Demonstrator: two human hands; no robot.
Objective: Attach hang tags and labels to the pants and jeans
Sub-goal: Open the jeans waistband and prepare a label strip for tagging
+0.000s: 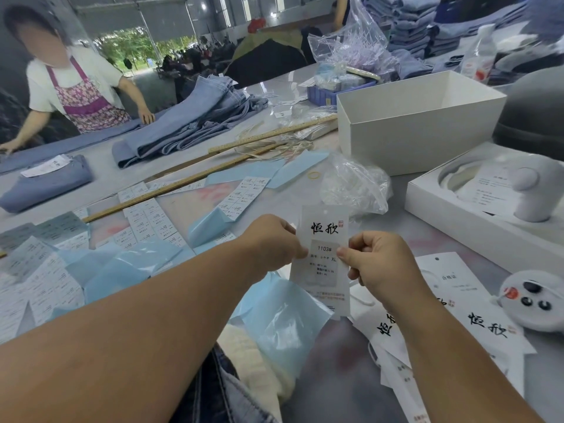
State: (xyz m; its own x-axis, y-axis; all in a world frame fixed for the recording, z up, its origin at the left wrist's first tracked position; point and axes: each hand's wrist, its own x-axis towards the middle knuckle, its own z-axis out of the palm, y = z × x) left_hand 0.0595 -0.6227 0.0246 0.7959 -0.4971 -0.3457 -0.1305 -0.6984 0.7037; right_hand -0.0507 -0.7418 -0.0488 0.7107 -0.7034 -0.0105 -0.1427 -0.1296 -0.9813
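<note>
Denim [225,395] sits closest to me at the bottom edge, dark jeans fabric with a blue backing sheet [274,325] lying over it. Just above that I've got the hang tag [322,257] up in both hands, off the counter [427,239]. Its long axis runs up and down, hole end at the top, printed face toward me so I can read the calligraphy up top and 1103# and XL on the sticker in the middle. It tips slightly, bottom end kicked to my right.

My left hand [271,242] pinches the tag's left edge, thumb on the front, other fingers curled behind. My right hand [375,261] pinches the right edge about level with the sticker, thumb tip pressed on the front, rest of the fingers curled in.

To my right, more hang tags [476,319] lie spread flat on the counter, next to a white controller [534,303]. To my left there are label sheets [146,221] and more blue backing mixed together. Further out, two wooden rulers [189,184] run diagonally, a crumpled clear bag [357,184] sits past the tag, and an open white box [412,117] beyond that. Across the counter a person in a floral apron [82,96] has both hands on folded jeans [195,117].
</note>
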